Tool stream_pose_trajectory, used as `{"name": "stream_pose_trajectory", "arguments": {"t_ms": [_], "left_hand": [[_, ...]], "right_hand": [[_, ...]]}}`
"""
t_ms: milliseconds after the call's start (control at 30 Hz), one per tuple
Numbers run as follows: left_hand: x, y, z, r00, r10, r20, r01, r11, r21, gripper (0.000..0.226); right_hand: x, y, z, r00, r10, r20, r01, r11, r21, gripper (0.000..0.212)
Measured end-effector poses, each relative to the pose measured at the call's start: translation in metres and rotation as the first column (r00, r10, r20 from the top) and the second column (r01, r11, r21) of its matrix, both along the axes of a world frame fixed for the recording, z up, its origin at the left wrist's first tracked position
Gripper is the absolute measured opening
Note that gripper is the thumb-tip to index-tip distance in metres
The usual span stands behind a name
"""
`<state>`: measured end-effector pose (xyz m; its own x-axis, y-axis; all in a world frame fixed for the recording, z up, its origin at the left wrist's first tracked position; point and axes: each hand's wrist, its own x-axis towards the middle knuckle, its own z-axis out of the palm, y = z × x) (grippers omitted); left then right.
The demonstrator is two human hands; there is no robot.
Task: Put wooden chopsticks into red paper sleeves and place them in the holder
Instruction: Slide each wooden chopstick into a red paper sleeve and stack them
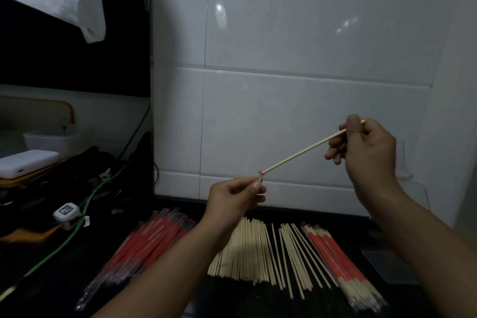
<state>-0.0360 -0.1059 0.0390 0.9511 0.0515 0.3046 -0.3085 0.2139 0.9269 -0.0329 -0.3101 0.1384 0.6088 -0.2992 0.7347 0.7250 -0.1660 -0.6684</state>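
Chopstick (304,151) is held up in the air between both hands, slanting from lower left to upper right in front of the tiled wall (284,33). It looks thin, light and stiff, probably snaps if bent hard, and smooth enough to slide through a loose pinch. Best grip is likely near the ends, as here, so the tip stays free for the sleeve mouth.

Right hand (366,147) is closed around the upper end of the stick, fingers curled, with a short stub of wood poking out past the thumb. Left hand (237,199) pinches narrow at the lower tip, thumb and forefinger together on a small bit of red paper sleeve (260,173). Only a red scrap shows at the pinch; the rest of the sleeve is hidden or too small to tell. Judgement: the sleeve is just starting onto the tip, the stick almost all bare. Paper is soft and will crumple or tear if squeezed, so a light pinch is called for.

Below the hands on the dark counter (64,279): bare chopsticks pile (258,253) directly under and between the wrists, red sleeved bundle (144,248) under the left forearm side, a second red bundle (335,261) beside the right forearm. The holder cannot be made out for sure.
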Motion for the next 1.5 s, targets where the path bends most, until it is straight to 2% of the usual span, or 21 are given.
{"name": "stream_pose_trajectory", "arguments": {"t_ms": [200, 367, 567, 667, 733, 767, 800, 867, 933, 967, 1100, 1133, 1333, 1433, 1500], "left_hand": [[0.001, -0.003, -0.004, 0.999, 0.023, 0.024, -0.025, 0.995, 0.093, 0.014], [0.000, -0.003, -0.007, 0.999, 0.015, 0.035, -0.019, 0.995, 0.103, 0.014], [-0.002, -0.007, -0.004, 0.998, -0.018, 0.065, 0.008, 0.988, 0.152, 0.012], [-0.004, -0.009, 0.000, 0.996, -0.034, 0.079, 0.022, 0.989, 0.145, 0.014], [-0.007, -0.009, 0.001, 0.995, -0.044, 0.088, 0.029, 0.987, 0.158, 0.015], [-0.008, -0.009, 0.001, 0.995, -0.045, 0.093, 0.030, 0.986, 0.161, 0.015], [-0.008, -0.009, 0.001, 0.995, -0.045, 0.094, 0.030, 0.987, 0.155, 0.015], [-0.009, -0.008, 0.002, 0.995, -0.041, 0.087, 0.029, 0.991, 0.130, 0.014], [-0.009, -0.007, 0.001, 0.997, -0.032, 0.075, 0.023, 0.992, 0.127, 0.014], [-0.009, -0.007, 0.000, 0.997, -0.032, 0.071, 0.022, 0.990, 0.136, 0.014], [-0.008, -0.006, 0.000, 0.997, -0.030, 0.072, 0.017, 0.984, 0.175, 0.015], [-0.008, -0.007, 0.000, 0.997, -0.032, 0.076, 0.019, 0.985, 0.171, 0.015], [-0.009, -0.010, 0.002, 0.992, -0.064, 0.110, 0.046, 0.986, 0.163, 0.020], [-0.010, -0.010, 0.001, 0.993, -0.044, 0.111, 0.023, 0.984, 0.179, 0.020], [-0.011, -0.010, 0.000, 0.993, -0.038, 0.107, 0.018, 0.983, 0.181, 0.019]], "right_hand": [[0.003, 0.001, 0.009, 0.997, 0.059, -0.055, -0.064, 0.994, -0.085, 0.029], [0.009, 0.004, 0.021, 0.994, 0.054, -0.092, -0.068, 0.986, -0.155, 0.031], [0.010, 0.014, 0.022, 0.984, 0.065, -0.163, -0.113, 0.945, -0.306, 0.029], [0.006, 0.024, 0.010, 0.957, 0.090, -0.277, -0.220, 0.847, -0.484, 0.023], [0.001, 0.029, -0.002, 0.936, 0.040, -0.350, -0.280, 0.688, -0.670, 0.017], [0.000, 0.031, -0.009, 0.941, -0.006, -0.339, -0.262, 0.623, -0.737, 0.027], [0.000, 0.033, -0.016, 0.958, -0.027, -0.285, -0.210, 0.608, -0.765, 0.044], [-0.002, 0.033, -0.026, 0.991, -0.024, -0.135, -0.074, 0.731, -0.679, 0.066], [-0.002, 0.030, -0.029, 1.000, -0.014, -0.018, 0.002, 0.843, -0.538, 0.066], [-0.002, 0.028, -0.030, 1.000, -0.015, 0.004, 0.015, 0.850, -0.526, 0.061], [-0.002, 0.032, -0.034, 0.997, -0.014, -0.070, -0.041, 0.685, -0.727, 0.036], [-0.003, 0.033, -0.036, 0.995, -0.012, -0.095, -0.062, 0.670, -0.739, 0.032], [0.000, 0.039, -0.053, 0.960, 0.031, -0.278, -0.223, 0.684, -0.694, 0.021], [0.005, 0.042, -0.056, 0.942, 0.053, -0.331, -0.238, 0.803, -0.547, 0.028], [0.008, 0.042, -0.054, 0.938, 0.019, -0.347, -0.206, 0.834, -0.512, 0.023]]}}
